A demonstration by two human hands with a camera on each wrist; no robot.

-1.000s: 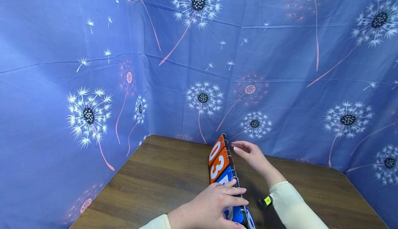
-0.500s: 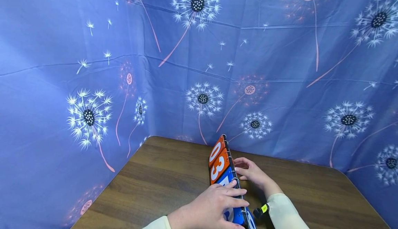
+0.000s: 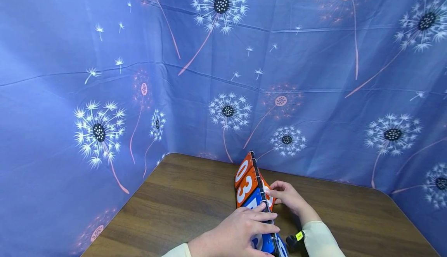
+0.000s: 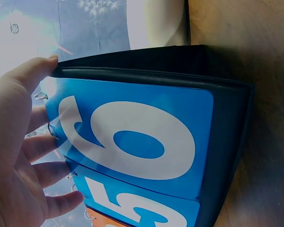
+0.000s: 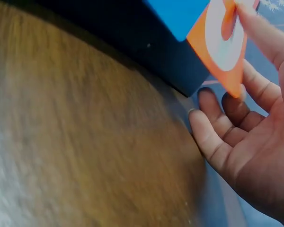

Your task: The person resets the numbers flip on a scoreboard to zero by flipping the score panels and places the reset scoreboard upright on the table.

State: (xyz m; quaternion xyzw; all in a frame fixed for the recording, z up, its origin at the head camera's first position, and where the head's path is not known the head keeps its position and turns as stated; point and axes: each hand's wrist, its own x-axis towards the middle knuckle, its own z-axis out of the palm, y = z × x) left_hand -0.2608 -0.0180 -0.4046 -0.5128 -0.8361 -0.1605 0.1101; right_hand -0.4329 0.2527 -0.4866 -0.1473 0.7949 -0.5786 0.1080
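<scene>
A flip scoreboard [image 3: 256, 183] stands tent-like on the table, with orange and blue number cards hung on metal rings along its black ridge. My left hand [image 3: 234, 231] rests over the ridge at the near end, its fingers spread and fairly straight. In the left wrist view, my left thumb touches the ridge's end beside a blue card [image 4: 142, 146] with a large white digit. On the scoreboard's right side, my right hand [image 3: 291, 200] pinches an orange number card [image 5: 222, 42] between thumb and index finger. That card is lifted away from the black backing [image 5: 175, 71].
The brown wooden table [image 3: 167, 206] spreads to both sides of the scoreboard. Blue cloth [image 3: 195, 133] printed with dandelions hangs along the table's back and left. A black device with a yellow label [image 3: 297, 237] sits at my right wrist.
My right hand has come down from beside the far end of the ridge and now pinches an orange card, which swings outward. The left hand has stayed in place.
</scene>
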